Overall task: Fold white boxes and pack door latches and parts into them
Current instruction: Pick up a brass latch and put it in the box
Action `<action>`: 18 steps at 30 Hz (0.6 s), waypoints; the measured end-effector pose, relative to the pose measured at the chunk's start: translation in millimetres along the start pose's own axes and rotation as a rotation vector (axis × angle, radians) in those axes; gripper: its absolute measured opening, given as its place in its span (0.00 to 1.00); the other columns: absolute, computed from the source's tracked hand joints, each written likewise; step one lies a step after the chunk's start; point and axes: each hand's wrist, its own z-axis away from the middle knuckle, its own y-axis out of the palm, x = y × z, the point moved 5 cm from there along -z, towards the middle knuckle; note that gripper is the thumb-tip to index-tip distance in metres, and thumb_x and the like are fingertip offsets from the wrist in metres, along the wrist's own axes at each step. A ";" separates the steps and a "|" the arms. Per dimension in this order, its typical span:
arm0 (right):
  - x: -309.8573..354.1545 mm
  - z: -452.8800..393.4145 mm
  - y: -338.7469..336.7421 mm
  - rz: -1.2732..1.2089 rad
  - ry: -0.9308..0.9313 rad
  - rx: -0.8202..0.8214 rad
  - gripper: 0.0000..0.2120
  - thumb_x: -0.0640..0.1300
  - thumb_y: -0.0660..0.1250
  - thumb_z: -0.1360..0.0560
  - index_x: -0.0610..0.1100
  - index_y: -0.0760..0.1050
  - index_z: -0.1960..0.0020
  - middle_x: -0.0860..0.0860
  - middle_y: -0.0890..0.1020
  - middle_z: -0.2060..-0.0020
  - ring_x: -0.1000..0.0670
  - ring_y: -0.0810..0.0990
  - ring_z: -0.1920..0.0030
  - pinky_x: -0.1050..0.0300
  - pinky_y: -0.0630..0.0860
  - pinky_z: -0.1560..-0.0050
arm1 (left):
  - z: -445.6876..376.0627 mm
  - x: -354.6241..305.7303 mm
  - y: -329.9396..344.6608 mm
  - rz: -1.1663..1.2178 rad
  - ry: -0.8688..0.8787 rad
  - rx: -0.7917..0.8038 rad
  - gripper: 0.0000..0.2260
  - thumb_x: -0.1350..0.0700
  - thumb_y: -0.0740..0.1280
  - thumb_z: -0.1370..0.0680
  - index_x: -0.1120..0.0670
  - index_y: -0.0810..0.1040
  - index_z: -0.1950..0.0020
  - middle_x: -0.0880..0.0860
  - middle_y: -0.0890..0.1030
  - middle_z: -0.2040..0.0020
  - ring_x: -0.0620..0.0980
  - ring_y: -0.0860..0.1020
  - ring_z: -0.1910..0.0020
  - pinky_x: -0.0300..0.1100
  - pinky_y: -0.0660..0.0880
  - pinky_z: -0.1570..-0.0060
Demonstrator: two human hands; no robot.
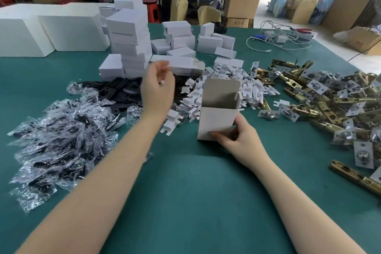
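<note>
An open white box (216, 118) stands upright on the green table (195, 192), its top flap raised. My right hand (239, 138) grips the box's lower right corner. My left hand (157, 86) hovers blurred above the pile of white card inserts (224, 86), fingers loosely curled; I cannot tell whether it holds anything. Brass door latches (321, 101) lie heaped at the right. Bagged black parts (61, 136) spread across the left. Black plates (121, 93) lie beyond them, beside a stack of flat white boxes (181, 66).
Folded white boxes (132, 37) are stacked at the back of the table, with large white blocks (53, 29) at far left. White cables and a charger (278, 37) lie at back right. Cardboard cartons (241, 0) and two people stand beyond the table.
</note>
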 end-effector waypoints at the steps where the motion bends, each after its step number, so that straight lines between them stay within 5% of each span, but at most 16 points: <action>1: -0.4 0.0 0.3 -0.006 0.004 0.006 0.19 0.51 0.76 0.30 0.64 0.71 0.45 0.64 0.79 0.63 0.55 0.73 0.68 0.62 0.72 0.64 | -18.2 3.4 -3.9 -0.167 -0.012 0.023 0.13 0.60 0.62 0.22 0.53 0.74 0.38 0.47 0.76 0.45 0.45 0.75 0.48 0.32 0.69 0.47; 6: 1.1 0.2 -0.2 -0.018 0.016 0.023 0.16 0.50 0.75 0.29 0.62 0.72 0.46 0.67 0.77 0.65 0.57 0.74 0.68 0.67 0.70 0.66 | -84.3 67.8 -40.4 -1.187 -0.127 0.485 0.21 0.60 0.63 0.22 0.57 0.69 0.28 0.63 0.70 0.32 0.64 0.72 0.35 0.56 0.70 0.35; 8: 1.8 -0.3 -0.3 -0.029 0.014 0.027 0.16 0.50 0.75 0.29 0.64 0.72 0.48 0.66 0.77 0.65 0.58 0.74 0.68 0.69 0.69 0.66 | -86.3 88.6 -56.1 -1.434 -0.161 0.696 0.20 0.54 0.59 0.19 0.57 0.68 0.27 0.63 0.71 0.30 0.63 0.71 0.34 0.56 0.72 0.37; 14: 3.3 -1.6 -0.8 -0.057 0.004 0.026 0.17 0.53 0.75 0.30 0.70 0.72 0.51 0.65 0.78 0.64 0.58 0.73 0.68 0.69 0.70 0.66 | -90.7 81.6 -58.4 -1.553 -0.025 0.575 0.17 0.42 0.63 0.20 0.51 0.79 0.39 0.56 0.81 0.43 0.58 0.78 0.45 0.48 0.76 0.56; 18: 2.5 -1.8 -1.4 -0.062 0.001 0.025 0.17 0.53 0.75 0.30 0.70 0.72 0.51 0.64 0.79 0.63 0.58 0.73 0.68 0.69 0.70 0.66 | -96.5 69.8 -59.4 -1.179 -0.041 0.405 0.13 0.47 0.64 0.19 0.54 0.82 0.45 0.59 0.82 0.50 0.59 0.77 0.53 0.48 0.74 0.57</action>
